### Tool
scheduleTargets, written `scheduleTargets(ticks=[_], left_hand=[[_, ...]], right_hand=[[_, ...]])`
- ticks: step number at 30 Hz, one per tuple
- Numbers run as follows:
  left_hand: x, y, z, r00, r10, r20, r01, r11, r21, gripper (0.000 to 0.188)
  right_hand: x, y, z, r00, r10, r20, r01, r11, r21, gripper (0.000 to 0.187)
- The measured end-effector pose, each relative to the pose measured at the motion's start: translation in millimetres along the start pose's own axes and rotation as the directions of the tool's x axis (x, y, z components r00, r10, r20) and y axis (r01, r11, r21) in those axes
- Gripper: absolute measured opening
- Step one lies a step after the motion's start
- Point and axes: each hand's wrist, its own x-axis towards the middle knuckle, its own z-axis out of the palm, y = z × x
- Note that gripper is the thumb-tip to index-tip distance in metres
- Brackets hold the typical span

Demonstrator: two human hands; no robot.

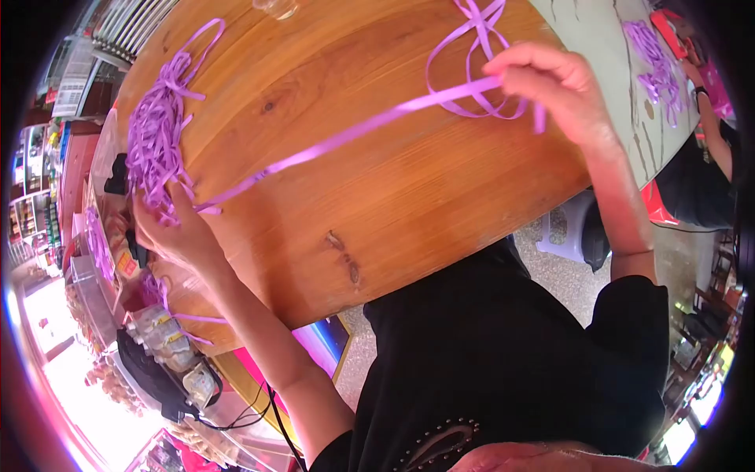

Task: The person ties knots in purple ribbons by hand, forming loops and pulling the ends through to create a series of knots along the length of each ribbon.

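A shiny purple ribbon (338,140) stretches across the wooden table from the left side to the right. My right hand (562,90) pinches it between thumb and fingers above the table's right part, and a short tail hangs below the fingers. At the table's left edge my left hand (174,228) is closed at the lower end of a heaped bundle of purple ribbons (161,118); its fingertips are partly hidden by the strands. Loose loops of purple ribbon (431,71) lie on the table just behind and left of my right hand.
The round-edged wooden table (377,220) fills the middle. On a pale surface (609,47) at the right lies another purple ribbon bundle (657,71), beside another person's arm (714,130). A clear glass (277,8) stands at the far edge. Packets (165,338) sit at the lower left.
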Motion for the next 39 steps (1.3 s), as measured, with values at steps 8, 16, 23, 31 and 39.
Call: scheduleTargets(ticks=[8,16,23,31,39], left_hand=[[-90.1,160.1,7.0,0.644,0.333,0.688,0.510,0.483,-0.712,0.034],[-88.9,147.6,15.0,0.631,0.335,0.700,0.395,0.638,-0.661,0.014],[-74.7,133.9,41.0,0.739,0.605,0.295,-0.501,0.787,-0.360,0.020],[-98.8,171.3,33.3,0.446,0.287,0.848,0.792,0.314,-0.523,0.023],[-95.6,149.6,40.6,0.670,0.282,0.687,0.435,0.600,-0.671,0.007]], right_hand=[[14.8,-25.8,70.8,0.666,-0.720,0.194,0.719,0.549,-0.427,0.023],[7.8,-12.9,35.5,0.719,-0.682,0.132,0.619,0.543,-0.567,0.027],[13.7,-0.6,35.2,0.791,-0.595,0.140,0.578,0.653,-0.489,0.017],[16.6,-11.5,45.4,0.776,-0.628,0.052,0.584,0.686,-0.434,0.022],[17.6,-1.4,42.2,0.688,-0.660,0.301,0.653,0.383,-0.654,0.025]])
